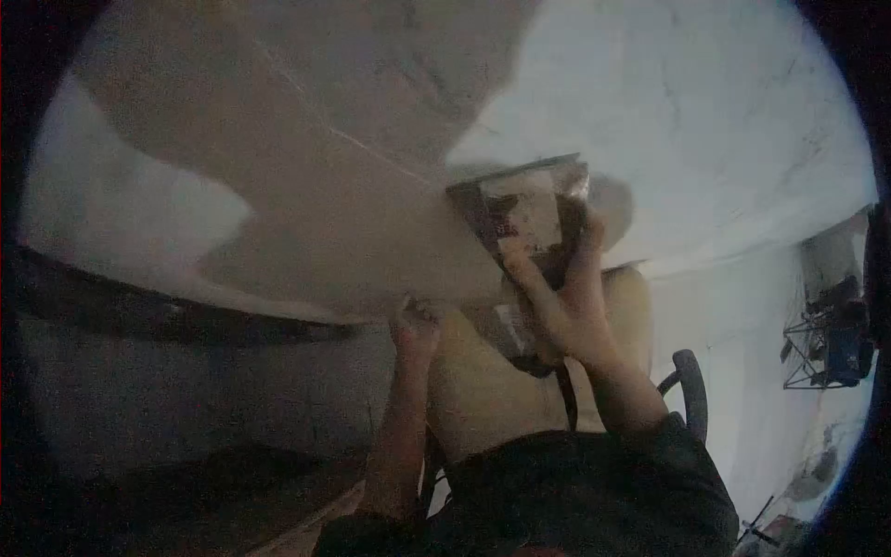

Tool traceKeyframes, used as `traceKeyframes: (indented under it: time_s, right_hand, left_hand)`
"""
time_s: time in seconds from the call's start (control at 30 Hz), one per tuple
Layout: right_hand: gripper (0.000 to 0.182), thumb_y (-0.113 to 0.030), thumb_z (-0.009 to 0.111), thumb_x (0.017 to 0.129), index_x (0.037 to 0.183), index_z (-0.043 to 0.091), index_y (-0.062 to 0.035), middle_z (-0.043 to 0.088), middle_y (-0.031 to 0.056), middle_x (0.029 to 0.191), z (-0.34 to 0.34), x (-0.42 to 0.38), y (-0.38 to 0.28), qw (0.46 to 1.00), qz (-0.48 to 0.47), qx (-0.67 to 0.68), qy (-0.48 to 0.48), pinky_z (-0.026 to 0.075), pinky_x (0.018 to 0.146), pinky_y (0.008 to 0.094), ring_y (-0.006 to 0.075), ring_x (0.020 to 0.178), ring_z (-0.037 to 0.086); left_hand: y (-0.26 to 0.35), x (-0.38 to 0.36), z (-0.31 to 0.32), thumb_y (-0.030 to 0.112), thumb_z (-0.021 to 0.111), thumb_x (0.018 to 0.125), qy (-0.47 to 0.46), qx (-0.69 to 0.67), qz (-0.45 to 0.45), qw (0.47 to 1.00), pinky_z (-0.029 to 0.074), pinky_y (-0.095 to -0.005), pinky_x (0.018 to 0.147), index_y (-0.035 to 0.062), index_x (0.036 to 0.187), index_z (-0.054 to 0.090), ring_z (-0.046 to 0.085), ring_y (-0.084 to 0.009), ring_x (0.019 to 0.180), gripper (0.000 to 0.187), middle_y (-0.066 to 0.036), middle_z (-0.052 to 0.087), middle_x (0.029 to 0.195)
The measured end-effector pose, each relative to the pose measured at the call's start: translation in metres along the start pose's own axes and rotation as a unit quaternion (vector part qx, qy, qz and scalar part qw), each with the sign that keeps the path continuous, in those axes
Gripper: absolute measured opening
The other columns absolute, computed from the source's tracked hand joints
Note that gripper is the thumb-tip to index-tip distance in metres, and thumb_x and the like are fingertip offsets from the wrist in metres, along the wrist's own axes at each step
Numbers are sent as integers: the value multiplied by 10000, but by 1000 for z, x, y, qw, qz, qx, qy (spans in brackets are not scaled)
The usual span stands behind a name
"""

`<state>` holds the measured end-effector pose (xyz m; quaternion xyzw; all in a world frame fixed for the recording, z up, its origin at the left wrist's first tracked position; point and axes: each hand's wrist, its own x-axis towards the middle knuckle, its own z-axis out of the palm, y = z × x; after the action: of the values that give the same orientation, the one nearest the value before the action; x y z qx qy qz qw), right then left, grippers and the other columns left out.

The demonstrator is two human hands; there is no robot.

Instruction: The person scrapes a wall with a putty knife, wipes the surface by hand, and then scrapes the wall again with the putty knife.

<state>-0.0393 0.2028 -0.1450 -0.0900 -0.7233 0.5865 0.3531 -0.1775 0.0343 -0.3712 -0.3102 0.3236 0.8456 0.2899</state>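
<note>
My right hand (pixel 571 288) grips a dark, shiny pouch-like packet (pixel 534 209) with a pale label on its upper face. The packet is tilted and widens toward its straight far edge, close over the pale surface. Its lower part continues below my fingers and is partly hidden by them. My left hand (pixel 418 327) is at the near edge of the surface, left of my knee, with the fingers curled closed. Whatever is in those fingers, if anything, I cannot tell.
A large pale tabletop (pixel 705 121) with broad shadows spreads ahead. My legs (pixel 492 395) are beneath its near edge. A black chair armrest (pixel 691 395) stands at my right. Farther right is a wire rack (pixel 803 357) beside a blue object (pixel 846 357).
</note>
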Motion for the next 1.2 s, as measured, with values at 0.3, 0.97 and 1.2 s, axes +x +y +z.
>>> traceKeyframes:
  time_s: [0.3, 0.97, 1.2]
  right_hand:
    - [521, -60, 573, 877, 1247, 209, -9, 489, 157, 1057, 6, -8, -2, 999, 18, -46, 11, 473, 805, 348, 201, 942, 538]
    - [503, -3, 544, 875, 1236, 194, -20, 479, 140, 990, 43, 4, -16, 1000, -3, -28, 11, 492, 587, 265, 135, 745, 563]
    - [513, -73, 564, 889, 1242, 196, -20, 431, 147, 1066, 54, 9, -9, 998, -4, -66, 14, 506, 703, 308, 174, 912, 537]
  left_hand:
    - [6, -4, -10, 185, 401, 933, -100, -55, -30, 993, 409, -346, 583, 65, 835, 519, 457, -200, 614, 195, -65, 470, 695]
    - [41, -5, -13, 206, 504, 880, -114, -31, -18, 993, 407, -353, 613, 70, 807, 515, 456, -198, 624, 154, -63, 483, 711]
    - [50, -5, -12, 213, 487, 894, -156, -45, 19, 986, 381, -363, 613, 75, 806, 507, 407, -198, 632, 165, -56, 442, 719]
